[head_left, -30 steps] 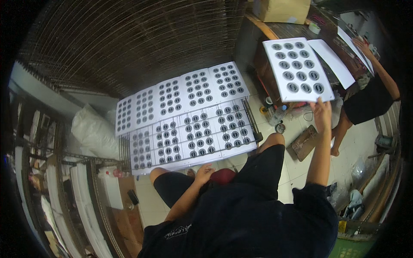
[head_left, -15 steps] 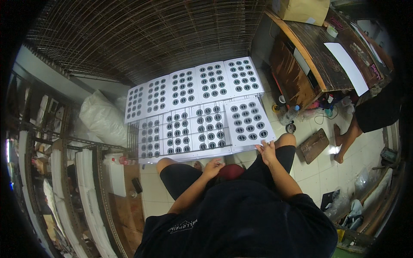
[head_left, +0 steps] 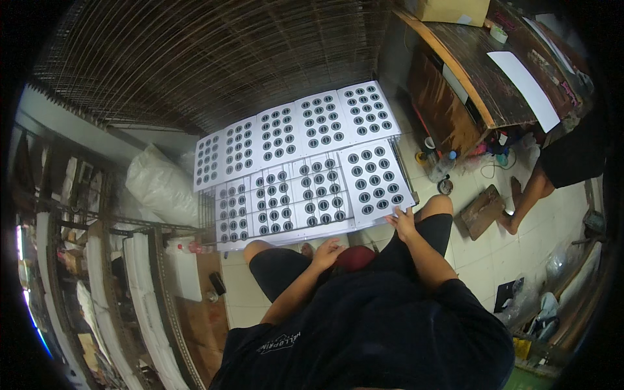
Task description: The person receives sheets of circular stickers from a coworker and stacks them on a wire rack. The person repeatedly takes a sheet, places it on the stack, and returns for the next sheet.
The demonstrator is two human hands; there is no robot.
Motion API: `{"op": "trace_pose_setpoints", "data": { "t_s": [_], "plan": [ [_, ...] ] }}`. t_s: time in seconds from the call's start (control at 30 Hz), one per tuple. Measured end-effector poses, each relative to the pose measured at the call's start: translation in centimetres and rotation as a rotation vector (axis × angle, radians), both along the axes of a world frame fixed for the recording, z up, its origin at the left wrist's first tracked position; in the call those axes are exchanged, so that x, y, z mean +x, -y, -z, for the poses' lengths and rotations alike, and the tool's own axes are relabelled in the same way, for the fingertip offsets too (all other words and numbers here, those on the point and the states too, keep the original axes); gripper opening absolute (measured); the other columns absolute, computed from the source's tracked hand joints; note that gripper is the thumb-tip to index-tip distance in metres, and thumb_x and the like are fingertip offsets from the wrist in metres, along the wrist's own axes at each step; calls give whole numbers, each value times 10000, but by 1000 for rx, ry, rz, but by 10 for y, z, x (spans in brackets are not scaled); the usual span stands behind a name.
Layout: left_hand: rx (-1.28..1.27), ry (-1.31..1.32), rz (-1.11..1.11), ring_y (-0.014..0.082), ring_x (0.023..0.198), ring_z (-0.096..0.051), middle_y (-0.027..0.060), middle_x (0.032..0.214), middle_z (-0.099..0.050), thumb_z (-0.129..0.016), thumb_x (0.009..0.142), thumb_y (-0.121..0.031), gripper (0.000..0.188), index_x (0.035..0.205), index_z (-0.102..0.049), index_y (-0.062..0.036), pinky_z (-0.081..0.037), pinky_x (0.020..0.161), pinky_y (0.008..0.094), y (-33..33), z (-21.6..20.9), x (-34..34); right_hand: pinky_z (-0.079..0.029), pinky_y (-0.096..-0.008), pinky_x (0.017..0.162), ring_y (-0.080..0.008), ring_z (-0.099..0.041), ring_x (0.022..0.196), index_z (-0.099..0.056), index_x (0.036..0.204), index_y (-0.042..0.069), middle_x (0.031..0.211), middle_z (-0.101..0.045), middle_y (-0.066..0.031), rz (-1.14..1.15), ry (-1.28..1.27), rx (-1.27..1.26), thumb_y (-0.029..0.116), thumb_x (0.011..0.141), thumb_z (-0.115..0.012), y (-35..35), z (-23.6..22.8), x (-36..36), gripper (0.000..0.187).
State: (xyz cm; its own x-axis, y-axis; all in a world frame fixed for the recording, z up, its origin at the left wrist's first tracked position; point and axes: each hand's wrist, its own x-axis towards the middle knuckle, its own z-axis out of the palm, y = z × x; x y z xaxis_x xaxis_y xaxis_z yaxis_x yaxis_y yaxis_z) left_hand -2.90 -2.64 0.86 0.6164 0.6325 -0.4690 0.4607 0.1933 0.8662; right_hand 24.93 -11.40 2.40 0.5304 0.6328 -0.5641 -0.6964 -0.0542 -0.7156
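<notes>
White sheets printed with rows of dark round marks lie in two rows on a wire rack. In the back row, several sheets [head_left: 278,134] stand side by side. The front row's sheets [head_left: 316,192] lie partly beneath thin wires, while its rightmost printed sheet [head_left: 376,179] rests on top. My right hand [head_left: 403,224] is at that sheet's near edge, fingertips touching it and fingers spread. Between my knees, my left hand [head_left: 327,253] hovers short of the rack's near edge, empty, its fingers loosely apart. A dark red rounded thing [head_left: 355,258] is beside it.
Above the sheets rise many stacked wire racks [head_left: 260,58]. A wooden desk [head_left: 455,65] stands far right, near another person's leg [head_left: 530,201]. A bottle [head_left: 443,166] and a wooden block [head_left: 481,211] are on the floor. Shelves [head_left: 140,286] and a white sack [head_left: 159,182] line the left.
The rightmost front sheet has shifted slightly away from me and turned straighter. My right hand remains at its near edge. The view has moved a little.
</notes>
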Motion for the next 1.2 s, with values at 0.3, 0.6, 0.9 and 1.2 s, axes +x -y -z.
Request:
{"op": "trace_pose_setpoints", "data": {
  "t_s": [0.3, 0.6, 0.9, 1.2],
  "plan": [
    [-17, -46, 24, 131, 774, -562, 81, 889, -582, -604, 810, -176, 400, 1158, -460, -39, -462, 619, 239, 0, -30, 8, -520, -305, 719, -246, -553, 886, -281, 1244, 152, 1106, -443, -96, 10, -27, 13, 105, 882, -464, -3, 9, 2, 408],
    [-99, 0, -26, 133, 734, -550, 77, 868, -567, -613, 807, -178, 402, 1152, -459, -40, -462, 591, 241, 0, -9, 3, -500, -342, 757, -279, -513, 986, -226, 1236, 165, 1129, -428, -104, -58, -137, -89, 120, 883, -460, 1, 17, 2, 426],
    [-120, 8, -22, 124, 728, -546, 76, 869, -566, -605, 814, -181, 394, 1151, -467, -31, -459, 591, 236, 1, -25, 8, -502, -361, 773, -311, -503, 974, -157, 1252, 153, 1150, -396, -178, -133, -236, -112, 206, 881, -483, -1, 27, 10, 497],
    [-110, 8, -15, 132, 766, -562, 80, 878, -572, -607, 814, -180, 403, 1156, -461, -25, -465, 602, 235, -1, -13, 5, -432, -354, 864, -297, -460, 1039, -265, 1247, 54, 1173, -392, -214, -150, -285, -173, 342, 879, -468, -1, 31, 11, 509]
  ]
}}
